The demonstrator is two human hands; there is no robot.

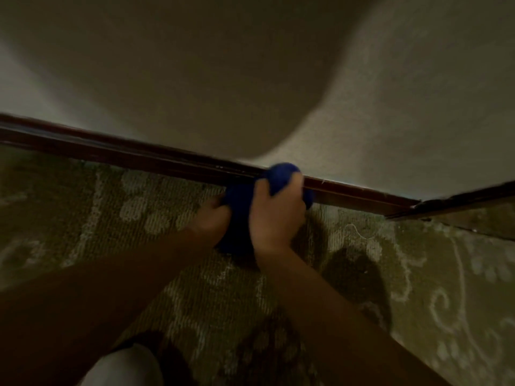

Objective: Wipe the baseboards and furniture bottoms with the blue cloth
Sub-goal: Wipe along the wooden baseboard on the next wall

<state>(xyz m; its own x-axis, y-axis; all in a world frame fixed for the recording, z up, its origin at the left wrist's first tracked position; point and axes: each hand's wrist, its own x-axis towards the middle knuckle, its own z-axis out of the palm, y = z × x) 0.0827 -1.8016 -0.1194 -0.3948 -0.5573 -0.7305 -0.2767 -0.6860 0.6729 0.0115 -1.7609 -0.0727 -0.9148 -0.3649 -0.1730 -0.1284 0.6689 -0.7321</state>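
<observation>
Blue cloth: bunched into a wad, lying against the dark wooden baseboard where it meets the carpet, its top edge riding up over the board's upper lip.

Right hand: fingers curled over the wad, gripping it, with cloth bulging out between the thumb and fingers.

Left hand: in shadow at the wad's left side, touching it; it appears to hold the cloth too, though the dim, blurred view hides the fingers.

Baseboard: runs from the left edge down toward the right, ending at a corner joint with a second dark board.

Wall: pale, textured, partly shadowed.

Carpet: olive, with light scroll pattern.
</observation>
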